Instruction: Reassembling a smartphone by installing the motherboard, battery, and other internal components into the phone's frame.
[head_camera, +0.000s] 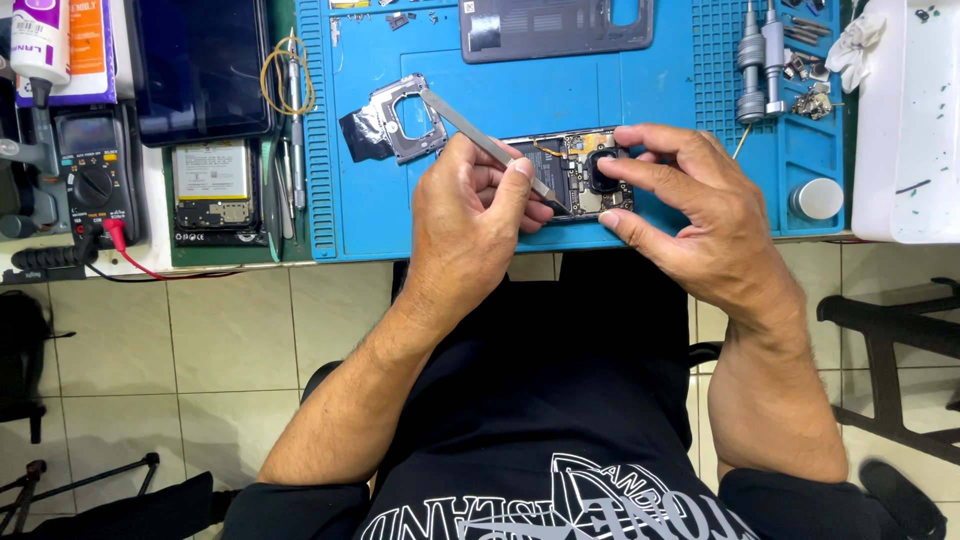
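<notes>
My left hand (470, 215) is closed around slim silver metal tweezers (480, 140), whose tip rests on the exposed circuit board of the opened dark smartphone (575, 175), which lies on the blue silicone work mat (380, 215) near the counter's front edge. My right hand (700, 215) is half curled, thumb and fingertips pinching the phone's right end to steady it. Just left of the tweezers lies a loose silver metal bracket with black film (395, 120), and a grey phone back cover (555, 28) rests further up the mat.
</notes>
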